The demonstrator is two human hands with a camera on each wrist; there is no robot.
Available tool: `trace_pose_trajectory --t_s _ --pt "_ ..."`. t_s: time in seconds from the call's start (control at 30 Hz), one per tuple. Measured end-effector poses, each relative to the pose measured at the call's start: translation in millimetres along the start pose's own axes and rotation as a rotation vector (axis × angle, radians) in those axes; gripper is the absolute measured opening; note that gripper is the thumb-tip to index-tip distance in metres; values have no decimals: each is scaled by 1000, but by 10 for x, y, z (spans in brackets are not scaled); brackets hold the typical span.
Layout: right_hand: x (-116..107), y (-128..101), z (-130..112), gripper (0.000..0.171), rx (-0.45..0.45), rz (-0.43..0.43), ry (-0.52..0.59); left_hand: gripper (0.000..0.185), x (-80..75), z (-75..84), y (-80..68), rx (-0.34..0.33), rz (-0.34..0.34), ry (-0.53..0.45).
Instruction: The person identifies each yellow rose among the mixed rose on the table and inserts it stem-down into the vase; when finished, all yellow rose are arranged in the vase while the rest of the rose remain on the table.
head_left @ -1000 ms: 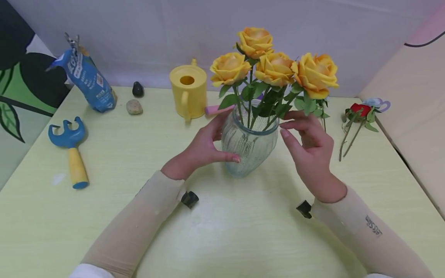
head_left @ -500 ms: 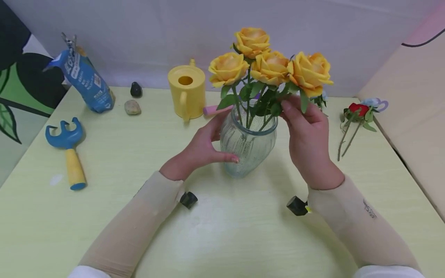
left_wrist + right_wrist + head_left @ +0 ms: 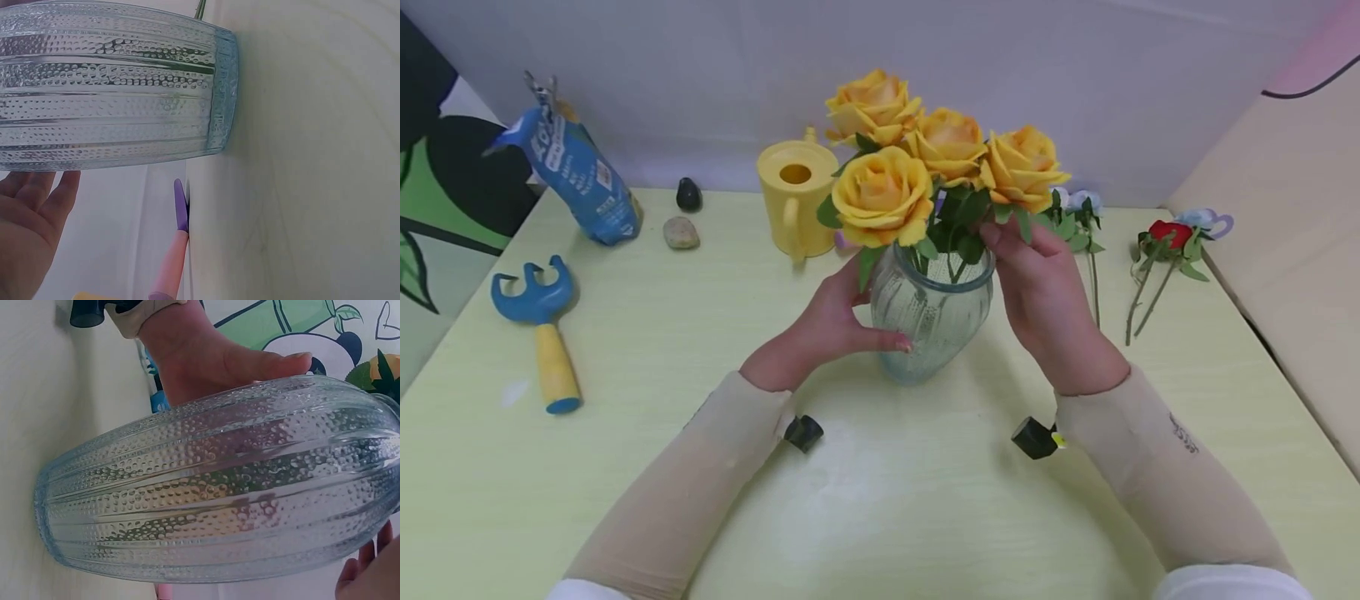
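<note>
Yellow roses (image 3: pixel 925 158) have swung leftward in vase (image 3: pixel 931 321).

We see white print on the blue bag (image 3: pixel 574 177) at the table's (image 3: pixel 700 333) far left corner, but it is too blurred for us to read. Dark lettering marks the right sleeve (image 3: pixel 1183 433), also illegible to us. We can read nothing else.
</note>
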State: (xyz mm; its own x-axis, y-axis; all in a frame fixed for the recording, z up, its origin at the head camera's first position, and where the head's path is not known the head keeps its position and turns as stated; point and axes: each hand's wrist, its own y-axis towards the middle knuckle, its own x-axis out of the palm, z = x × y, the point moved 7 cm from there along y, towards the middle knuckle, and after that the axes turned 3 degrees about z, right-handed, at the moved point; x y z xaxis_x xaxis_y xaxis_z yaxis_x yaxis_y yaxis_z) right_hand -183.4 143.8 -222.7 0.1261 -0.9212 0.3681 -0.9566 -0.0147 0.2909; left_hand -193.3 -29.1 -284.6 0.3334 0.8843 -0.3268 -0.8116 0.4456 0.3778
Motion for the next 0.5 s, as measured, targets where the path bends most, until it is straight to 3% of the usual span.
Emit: trace_pose_trajectory --t_s 0.3,0.5 --pt "-51 -38 23 34 12 24 2 114 -5 -33 -5 -2 6 -29" --pt "-141 -63 23 15 27 9 101 103 17 -8 2 18 -1 -46"
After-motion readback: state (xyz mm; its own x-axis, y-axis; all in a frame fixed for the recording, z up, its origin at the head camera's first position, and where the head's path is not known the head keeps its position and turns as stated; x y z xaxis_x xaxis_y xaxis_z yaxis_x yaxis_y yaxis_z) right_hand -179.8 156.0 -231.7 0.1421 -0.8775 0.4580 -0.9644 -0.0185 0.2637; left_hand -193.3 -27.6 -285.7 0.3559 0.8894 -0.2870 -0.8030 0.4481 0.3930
